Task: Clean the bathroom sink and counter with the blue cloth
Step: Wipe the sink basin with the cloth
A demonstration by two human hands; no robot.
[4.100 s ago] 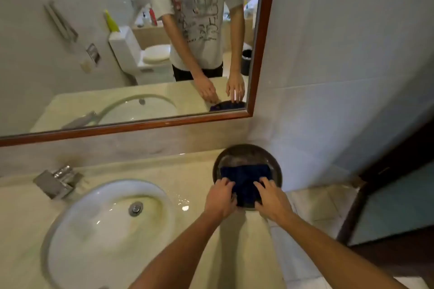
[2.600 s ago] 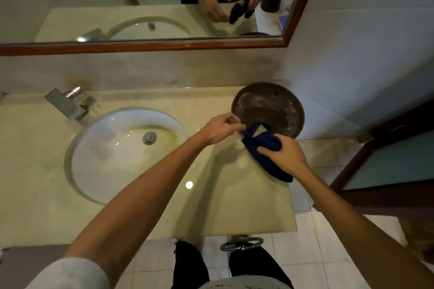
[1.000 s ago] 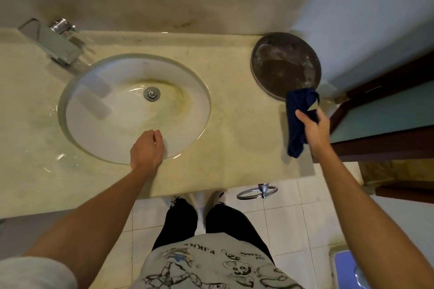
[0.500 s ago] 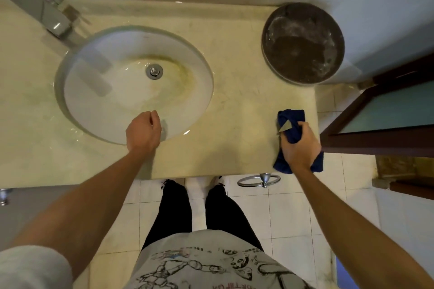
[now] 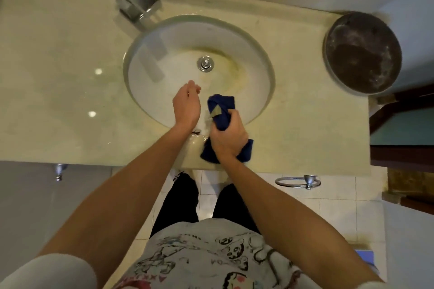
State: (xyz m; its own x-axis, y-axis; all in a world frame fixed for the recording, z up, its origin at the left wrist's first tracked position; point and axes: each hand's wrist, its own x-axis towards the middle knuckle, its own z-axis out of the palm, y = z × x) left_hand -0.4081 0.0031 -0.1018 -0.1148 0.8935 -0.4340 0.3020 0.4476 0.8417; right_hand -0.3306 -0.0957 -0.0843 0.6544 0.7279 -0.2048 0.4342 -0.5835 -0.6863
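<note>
The white oval sink (image 5: 256,77) is set into a beige marble counter (image 5: 61,105), with yellowish stains around the metal drain (image 5: 205,63). My right hand (image 5: 229,137) is shut on the bunched blue cloth (image 5: 222,108) at the sink's near rim; one end of the cloth reaches into the basin, the other hangs below my fist over the counter's front strip. My left hand (image 5: 186,103) hovers just to the left of the cloth over the basin's near side, fingers loosely curled, holding nothing.
A chrome faucet (image 5: 133,0) stands at the back left of the basin. A dark round tray (image 5: 362,54) sits on the counter's far right end by the wall. A metal towel ring (image 5: 298,182) hangs under the counter edge. A wooden door frame (image 5: 404,105) borders the right.
My right hand carried the blue cloth from the counter's right front edge leftward to the sink's near rim. My left hand shifted slightly into the basin beside it. The view tilted further down.
</note>
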